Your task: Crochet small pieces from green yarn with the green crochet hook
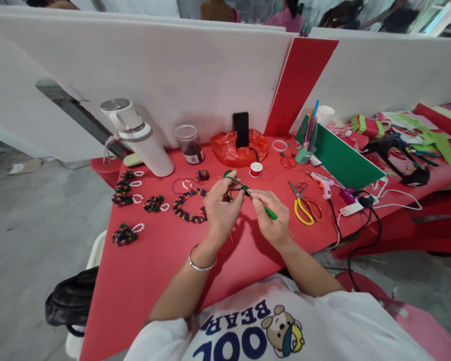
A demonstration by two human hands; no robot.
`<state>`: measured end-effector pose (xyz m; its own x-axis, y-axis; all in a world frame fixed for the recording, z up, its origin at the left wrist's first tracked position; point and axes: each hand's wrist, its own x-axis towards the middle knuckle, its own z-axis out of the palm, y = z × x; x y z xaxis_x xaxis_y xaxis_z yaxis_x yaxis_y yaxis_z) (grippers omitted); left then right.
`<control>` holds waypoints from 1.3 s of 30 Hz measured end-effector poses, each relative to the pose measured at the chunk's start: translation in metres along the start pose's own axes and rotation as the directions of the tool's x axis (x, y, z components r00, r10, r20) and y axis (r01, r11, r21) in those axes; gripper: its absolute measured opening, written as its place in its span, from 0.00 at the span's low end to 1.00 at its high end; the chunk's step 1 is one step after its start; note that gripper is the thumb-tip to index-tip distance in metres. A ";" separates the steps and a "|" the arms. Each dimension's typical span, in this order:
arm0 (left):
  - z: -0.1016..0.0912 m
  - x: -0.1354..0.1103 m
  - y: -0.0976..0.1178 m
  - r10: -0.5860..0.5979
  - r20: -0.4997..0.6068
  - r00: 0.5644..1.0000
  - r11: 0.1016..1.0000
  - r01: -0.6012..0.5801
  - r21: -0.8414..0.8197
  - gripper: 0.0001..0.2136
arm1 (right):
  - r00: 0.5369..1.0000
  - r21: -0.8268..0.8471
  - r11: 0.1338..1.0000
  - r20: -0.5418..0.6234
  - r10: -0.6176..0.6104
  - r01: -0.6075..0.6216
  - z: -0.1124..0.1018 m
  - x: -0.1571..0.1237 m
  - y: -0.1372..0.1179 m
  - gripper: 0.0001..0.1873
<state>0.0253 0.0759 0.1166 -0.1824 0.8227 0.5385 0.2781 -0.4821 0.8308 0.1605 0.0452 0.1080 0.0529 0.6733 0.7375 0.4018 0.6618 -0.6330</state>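
My left hand [223, 201] is closed on a small piece of dark green yarn work [245, 189], with green yarn running over its fingers. In my right hand [271, 216] is a crochet hook with a green handle [269, 212], its tip at the green piece. Just left of my hands lies a ring of multicoloured crochet [184, 216], partly covered by my left hand. Behind it are a small multicoloured yarn ball [202, 175] and a few loose white beads [187, 185]. A spool of red thread [256, 169] stands beyond my hands.
Several crocheted bunches with white bead loops [125, 234] lie at left. A white bottle [146, 145], a clear jar [190, 145] and a phone [241, 129] on a red plastic bag [223, 149] stand behind. Scissors [303, 211], a glue gun [323, 184] and cables lie at right.
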 end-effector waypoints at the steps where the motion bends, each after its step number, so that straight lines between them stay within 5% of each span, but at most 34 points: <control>1: 0.000 0.001 0.000 -0.032 0.006 0.999 0.999 0.032 -0.019 0.16 | 1.000 0.016 1.000 0.001 0.027 -0.027 -0.001 0.000 0.001 0.11; 8: 0.002 0.001 -0.002 -0.105 0.006 0.994 0.988 0.105 -0.112 0.18 | 0.994 0.078 0.991 -0.002 0.111 -0.110 -0.004 -0.002 0.004 0.11; 24: -0.002 0.001 0.002 -0.006 0.011 1.000 0.999 0.005 0.051 0.06 | 0.989 0.070 0.987 0.021 0.146 -0.148 -0.005 -0.001 0.004 0.10; 31: -0.001 -0.001 0.005 0.090 -0.006 0.996 0.990 -0.089 0.106 0.05 | 0.997 -0.098 0.993 0.046 -0.054 0.058 -0.003 0.001 0.003 0.10; 39: 0.000 0.000 0.002 0.002 -0.001 1.000 1.000 -0.002 0.024 0.02 | 0.985 -0.114 0.979 0.043 -0.166 0.169 -0.003 0.001 0.007 0.11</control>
<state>0.0262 0.0748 0.1178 -0.1831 0.8210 0.5408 0.3015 -0.4766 0.8258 0.1655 0.0492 0.1051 -0.0534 0.5679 0.8213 0.5068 0.7241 -0.4677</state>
